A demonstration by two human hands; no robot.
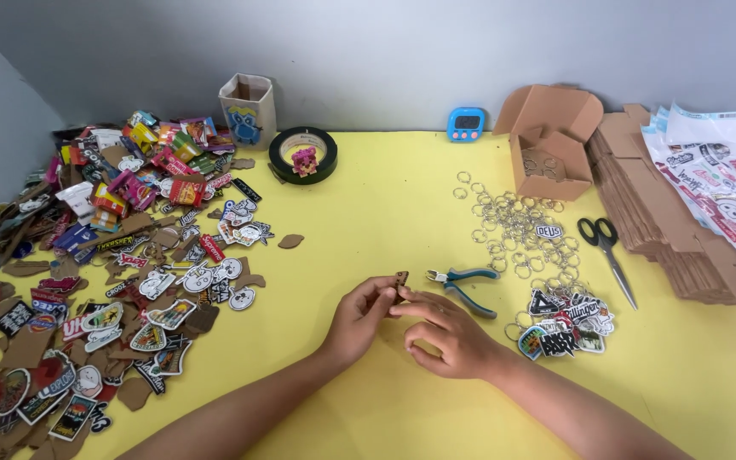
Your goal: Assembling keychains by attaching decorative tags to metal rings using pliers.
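My left hand (359, 317) and my right hand (446, 334) meet at the middle of the yellow table (385, 221). Together they pinch a small brown wooden tag (400, 279) between fingertips, held just above the table. Blue-handled pliers (463, 285) lie right next to my right hand. A pile of metal key rings (517, 223) spreads beyond the pliers. Finished printed keychain tags (566, 322) lie in a small heap to the right of my right hand.
A big heap of printed wooden tags (121, 255) covers the left side. At the back stand a paper cup (249, 109), a black tape roll (303, 155), a blue timer (466, 123) and an open cardboard box (549, 140). Scissors (608, 251), flat cardboard (666, 221) and sticker sheets (717, 183) lie right.
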